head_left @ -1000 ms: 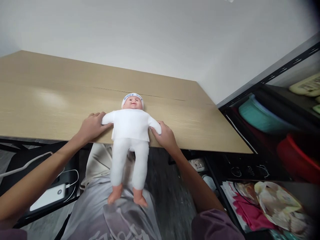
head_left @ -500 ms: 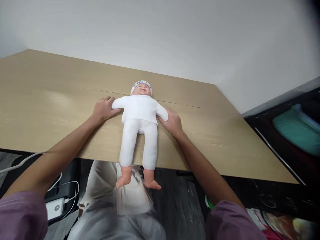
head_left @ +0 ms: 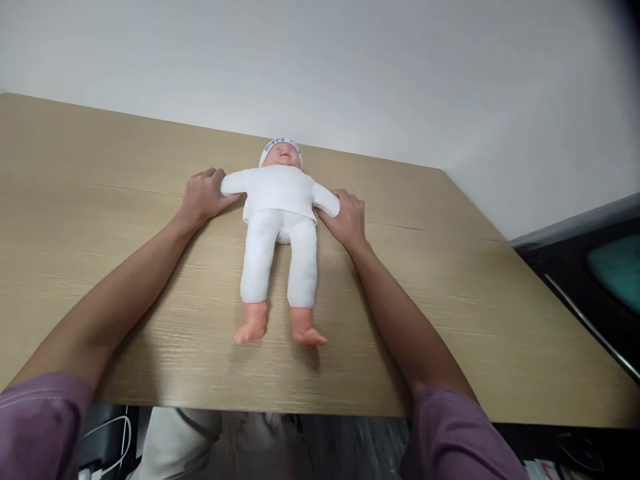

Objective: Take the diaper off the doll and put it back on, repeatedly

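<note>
Doll [head_left: 281, 193] face-up on wood-grain table [head_left: 465, 320], feet toward near edge. Cap [head_left: 276, 144] lettering past "Happy" unreadable. Left hand [head_left: 204, 195] clamped on one sleeve [head_left: 235, 183], right hand [head_left: 350, 219] on the other; some fingers hidden. Teal item [head_left: 619, 270] at right blurred, cut off. Pale wall [head_left: 320, 67] behind.

The doll [head_left: 281, 190] wears plain white clothes, and its cap [head_left: 280, 142] is also white, with blue letters. Its feet [head_left: 253, 323] are of salmon-pink colour. The tabletop [head_left: 450, 333] is light tan, marked with fine, paler streaks. Behind its far edge I see a pale grey wall [head_left: 320, 67]. At the near edge, the person's sleeves [head_left: 460, 433] are dusty purple; below this edge, the trousers [head_left: 175, 440] are cream and the floor [head_left: 360, 443] is dark grey. Beyond the right edge, one blurred thing [head_left: 617, 270] looks teal.
</note>
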Motion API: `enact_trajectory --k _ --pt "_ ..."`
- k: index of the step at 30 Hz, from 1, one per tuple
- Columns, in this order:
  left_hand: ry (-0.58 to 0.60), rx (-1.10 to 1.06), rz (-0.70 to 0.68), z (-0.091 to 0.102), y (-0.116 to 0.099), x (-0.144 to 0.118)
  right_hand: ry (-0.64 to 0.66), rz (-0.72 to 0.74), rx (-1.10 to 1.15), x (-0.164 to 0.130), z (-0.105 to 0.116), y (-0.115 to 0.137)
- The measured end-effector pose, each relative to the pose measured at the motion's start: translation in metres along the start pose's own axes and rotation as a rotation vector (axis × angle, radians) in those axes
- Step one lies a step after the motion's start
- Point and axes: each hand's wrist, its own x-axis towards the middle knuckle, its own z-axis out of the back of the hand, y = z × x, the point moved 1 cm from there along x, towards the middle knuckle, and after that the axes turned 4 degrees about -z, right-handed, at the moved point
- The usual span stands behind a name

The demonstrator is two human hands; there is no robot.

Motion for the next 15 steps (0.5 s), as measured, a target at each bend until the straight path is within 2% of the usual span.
enact_trajectory --k 4,7,10,15 --pt "0.003 0.02 0.019 -0.006 0.003 0.002 -0.01 0.006 0.022 0.004 -0.001 -0.006" --pt "-0.012 0.034 0.033 0.0 0.012 -0.015 0.013 0.067 0.029 -0.012 0.007 -0.015" --pt "0.035 0.023 0.017 0.008 0.023 -0.028 0.033 0.102 0.024 -0.03 0.014 -0.029" --pt "0.101 -0.031 -0.018 0.007 0.034 -0.027 0.012 0.058 0.056 -0.032 0.003 -0.052"
